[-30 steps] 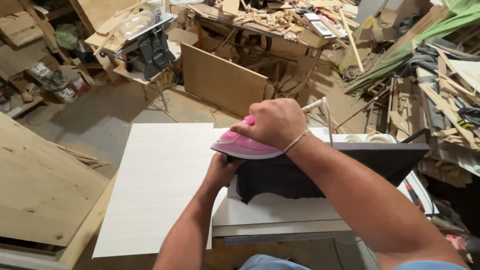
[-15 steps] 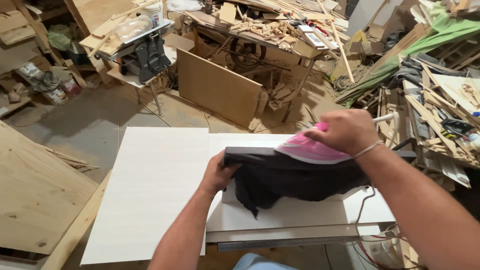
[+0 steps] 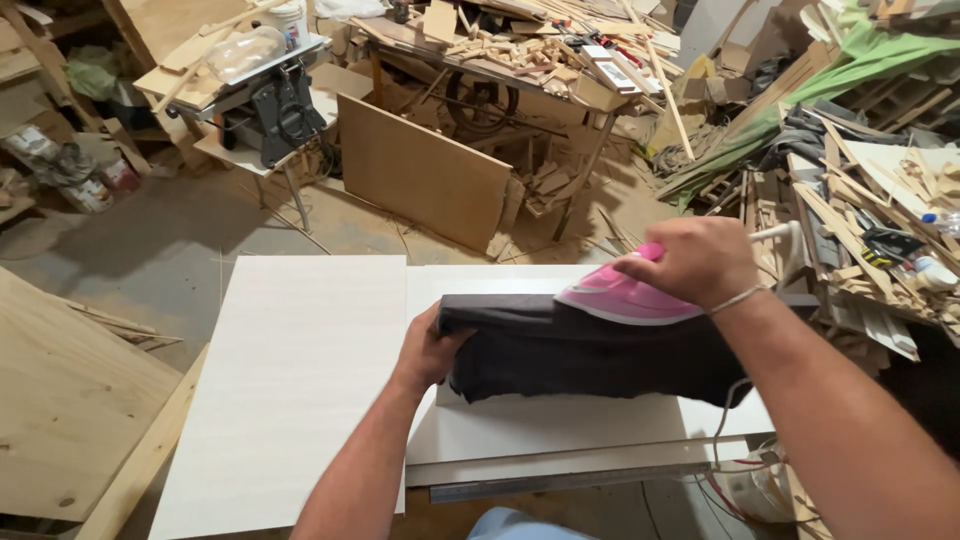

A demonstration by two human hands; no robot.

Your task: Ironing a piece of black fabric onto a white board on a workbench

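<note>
Seen from the head camera, the right hand (image 3: 697, 262) is closed around the handle of a pink iron (image 3: 628, 298), fingers wrapped over the top so that the handle itself is mostly hidden. The iron rests flat on the far edge of a dark cloth (image 3: 590, 355), towards the right of it, with its pointed end aimed left. The cloth is draped over a long narrow piece lying across a white board (image 3: 560, 430) and hangs down its near side with a ragged hem. The left hand (image 3: 432, 348) grips the cloth's left end, fingers curled around it and pinning it there. A second white board (image 3: 300, 370) lies just to the left, its edge touching the first. A white cord (image 3: 735, 410) drops from under the cloth on the right. Far behind stand a brown panel (image 3: 425, 180) leaning against a cluttered workbench (image 3: 520, 60), and a table saw (image 3: 270, 95) at the far left.
</note>
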